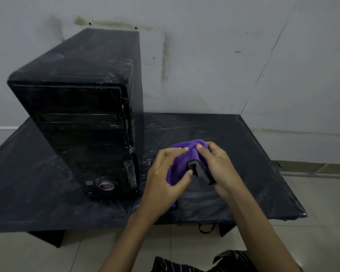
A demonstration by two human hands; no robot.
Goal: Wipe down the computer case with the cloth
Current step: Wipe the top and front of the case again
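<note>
Purple cloth (pixel 182 161) bunched btwn both hands, right of case (pixel 82 107).

**Purple on black, all the way down**

The cloth (pixel 182 163) was a bright purple, with a dark grey, nearly black band along its edge. The computer case (pixel 82 107) stood black all over, streaked with pale dust, and a round button low on its front showed a silvery ring with a reddish centre. The table (pixel 243 163) was covered in glossy black. The wall (pixel 224 55) was pale grey with brownish stains, the floor tiles (pixel 322 242) beige, and the garment (pixel 204 264) black with thin white stripes.
</note>
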